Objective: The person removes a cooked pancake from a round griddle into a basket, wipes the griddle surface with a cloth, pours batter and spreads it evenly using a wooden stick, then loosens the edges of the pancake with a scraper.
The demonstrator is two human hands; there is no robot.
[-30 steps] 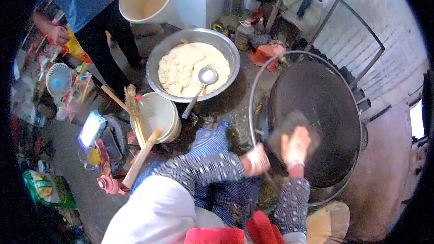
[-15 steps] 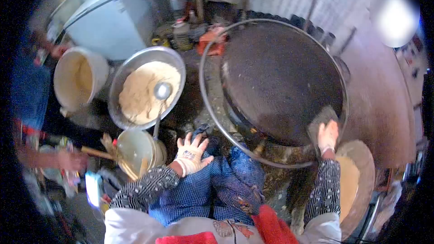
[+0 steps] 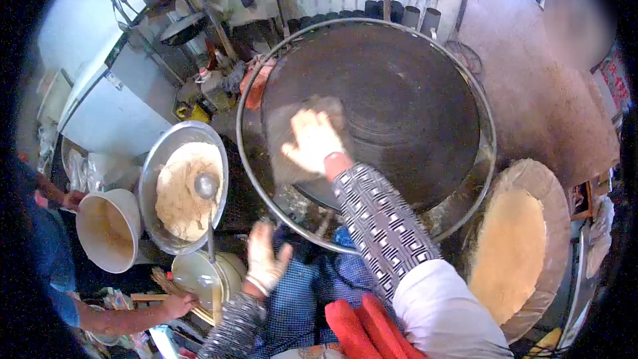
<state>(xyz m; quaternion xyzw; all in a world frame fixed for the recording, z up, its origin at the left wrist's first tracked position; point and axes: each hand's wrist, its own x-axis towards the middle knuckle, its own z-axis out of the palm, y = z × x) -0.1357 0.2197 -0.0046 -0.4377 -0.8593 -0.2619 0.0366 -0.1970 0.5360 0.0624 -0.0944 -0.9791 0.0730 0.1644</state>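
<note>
My right hand (image 3: 314,141), in a pale glove, presses on a dark, motion-smeared cloth or pad (image 3: 332,112) at the left part of the round black griddle (image 3: 405,93). A metal ring (image 3: 243,139) runs around the griddle. My left hand (image 3: 266,258), gloved too, hangs above my knee with its fingers apart and nothing in it. It is beside a white bucket (image 3: 199,272). Further left, a steel basin (image 3: 151,179) holds pale batter or dough (image 3: 183,199), with a metal ladle (image 3: 205,187) resting in it.
At the right lies a round tray (image 3: 557,252) with a thin yellowish sheet (image 3: 508,252). A co-worker's hand (image 3: 179,306) is at the white bucket; their other hand touches a second bucket (image 3: 108,231). An orange-red bag (image 3: 256,83) lies behind the ring.
My right hand and the pad have swept from the griddle's near right edge to its left side. My left hand has lifted off my leg. The view has turned right, and the co-worker's hand has reached the bucket.
</note>
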